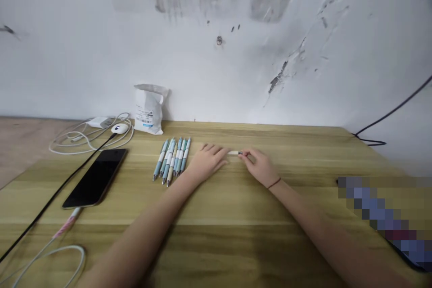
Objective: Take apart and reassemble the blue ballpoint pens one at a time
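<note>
One pale pen, partly hidden, is between the two hands, over the wood-grained tabletop. From where I stand, the right hand has its fingers pinched together on one end; the left hand lies palm down at the other, and I cannot tell whether its fingers grip. Several pens lie side by side beyond it, then a phone. Behind, a bag stands near the white wall, stained and cracked.
</note>
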A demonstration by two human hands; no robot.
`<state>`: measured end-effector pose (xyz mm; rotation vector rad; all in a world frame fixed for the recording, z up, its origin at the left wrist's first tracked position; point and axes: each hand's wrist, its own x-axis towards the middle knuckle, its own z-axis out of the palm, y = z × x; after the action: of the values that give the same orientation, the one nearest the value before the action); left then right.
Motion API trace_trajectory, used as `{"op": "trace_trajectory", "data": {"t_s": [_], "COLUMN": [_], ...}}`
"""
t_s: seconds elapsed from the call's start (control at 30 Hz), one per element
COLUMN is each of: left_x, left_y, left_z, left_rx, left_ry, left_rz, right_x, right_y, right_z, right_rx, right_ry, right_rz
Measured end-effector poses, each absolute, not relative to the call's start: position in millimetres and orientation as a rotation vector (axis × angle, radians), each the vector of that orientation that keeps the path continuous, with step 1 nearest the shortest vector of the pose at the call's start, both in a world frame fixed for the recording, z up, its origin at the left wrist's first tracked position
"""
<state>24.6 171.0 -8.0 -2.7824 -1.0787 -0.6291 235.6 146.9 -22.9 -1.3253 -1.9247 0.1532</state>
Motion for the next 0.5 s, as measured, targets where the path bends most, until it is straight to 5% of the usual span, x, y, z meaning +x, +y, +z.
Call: {"op": "trace_trajectory", "data": {"t_s": [0.5], "left_x": [29.5], "left_y": [161.8], "left_z": [-8.4], "left_rx": [-2.875], "left_ry": [-1.162], "left_rz": [-0.617], "right_x": [225.7], "right_y": [143.4], "right_z": [-24.3], "right_rx": [-1.262], "right_ry": [-1.901], "right_rz": [0.386]}}
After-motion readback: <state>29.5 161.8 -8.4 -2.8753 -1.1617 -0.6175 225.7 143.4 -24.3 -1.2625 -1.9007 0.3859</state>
